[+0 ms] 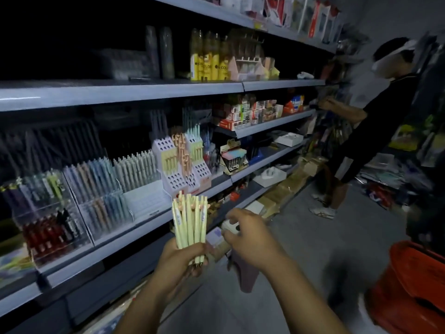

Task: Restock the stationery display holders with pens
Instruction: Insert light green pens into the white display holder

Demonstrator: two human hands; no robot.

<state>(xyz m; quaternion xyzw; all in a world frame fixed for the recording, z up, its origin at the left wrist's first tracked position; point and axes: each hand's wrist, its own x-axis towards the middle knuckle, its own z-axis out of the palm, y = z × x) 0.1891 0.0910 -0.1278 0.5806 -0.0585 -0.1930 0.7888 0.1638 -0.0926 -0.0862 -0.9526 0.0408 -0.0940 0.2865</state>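
Standing at a dim shop shelf, a person grips a bundle of pale green pens upright in the left hand. The fingers are wrapped round the lower ends, so the tops fan out, probably so that single pens can be picked off easily. The right hand hovers just beside the bundle with its fingers loosely curled. Blur hides whether it pinches anything.

On the shelf beyond the bundle stands a white tiered holder pierced with holes, many of them empty. A few yellow, peach and green pens stand in it, kept upright and on show by its stepped rows. This looks like where the bundle is headed.

To the left of it, clear holders are packed with pens. A second person reaches into shelves further along. A red basket sits at lower right.
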